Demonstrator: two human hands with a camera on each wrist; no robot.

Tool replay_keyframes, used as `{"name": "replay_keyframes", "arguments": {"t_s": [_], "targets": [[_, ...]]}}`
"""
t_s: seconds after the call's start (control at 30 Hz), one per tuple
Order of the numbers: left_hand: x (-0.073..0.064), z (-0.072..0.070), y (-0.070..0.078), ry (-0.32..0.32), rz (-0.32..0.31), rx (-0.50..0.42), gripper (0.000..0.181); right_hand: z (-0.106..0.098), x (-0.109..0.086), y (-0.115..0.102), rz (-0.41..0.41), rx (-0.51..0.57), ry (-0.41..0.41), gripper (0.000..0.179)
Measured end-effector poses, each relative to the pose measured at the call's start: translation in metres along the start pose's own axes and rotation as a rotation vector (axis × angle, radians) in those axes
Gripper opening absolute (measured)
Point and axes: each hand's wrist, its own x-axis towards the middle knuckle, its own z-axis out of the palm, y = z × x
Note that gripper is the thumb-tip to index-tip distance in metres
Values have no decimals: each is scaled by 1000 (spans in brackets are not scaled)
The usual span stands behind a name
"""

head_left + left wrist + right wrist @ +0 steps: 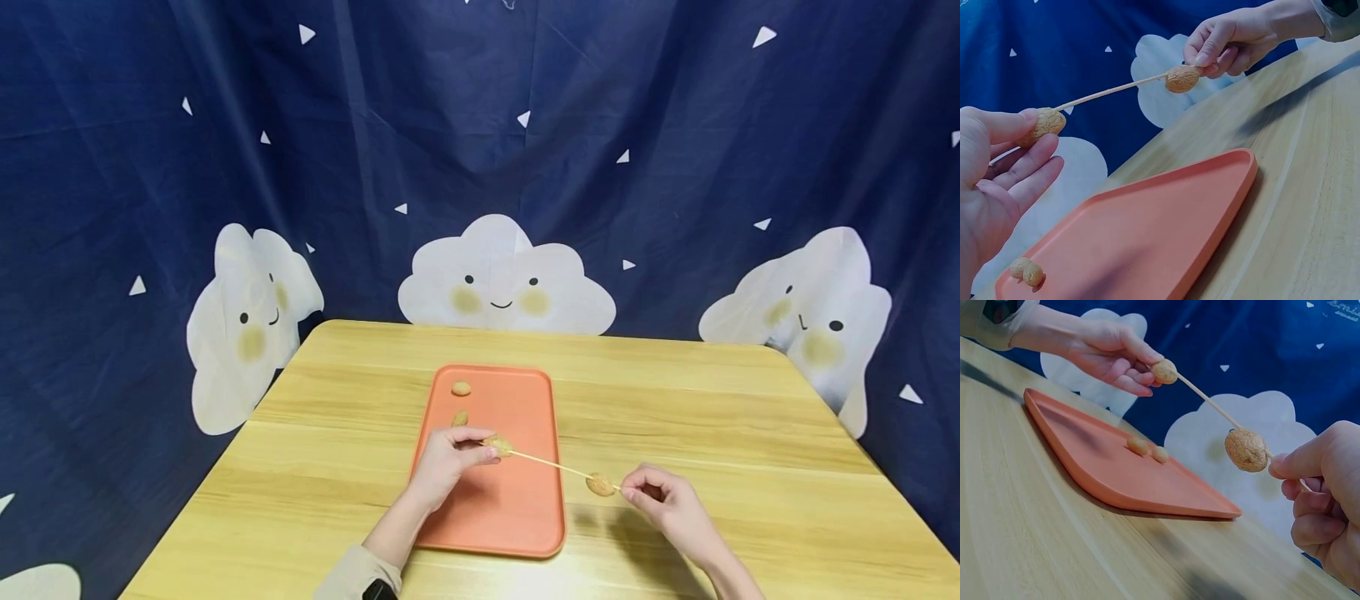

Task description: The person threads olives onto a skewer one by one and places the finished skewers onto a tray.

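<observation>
A thin wooden skewer (551, 463) stretches between my two hands above the tray's right edge. My left hand (448, 461) pinches a wrinkled golden-brown food ball (1047, 123) at one end of it, over the orange tray (517, 517). How far the skewer enters that ball is hidden by the fingers. My right hand (670, 506) grips the other end between thumb and fingers, right of the tray. Just ahead of those fingertips, a second wrinkled ball (1246, 450) is threaded on the skewer.
On the tray's far left lies one loose ball (461, 388), with another (460, 418) nearer, close to my left hand. The tray rests on a wood-grain table (675, 400). A dark blue curtain (465, 125) with white clouds hangs behind.
</observation>
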Motion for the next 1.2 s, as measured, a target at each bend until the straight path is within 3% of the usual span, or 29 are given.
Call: {"name": "replay_keyframes", "arguments": {"t_s": [0.57, 0.87, 1.2], "targets": [[-3, 9, 4, -28, 45, -103, 35, 4, -2, -5, -8, 120, -6, 6], [-5, 12, 1, -21, 40, -161, 36, 2, 2, -9, 21, 91, -14, 6], [-4, 10, -1, -21, 44, -136, 35, 7, 6, -12, 47, 89, -25, 7]]}}
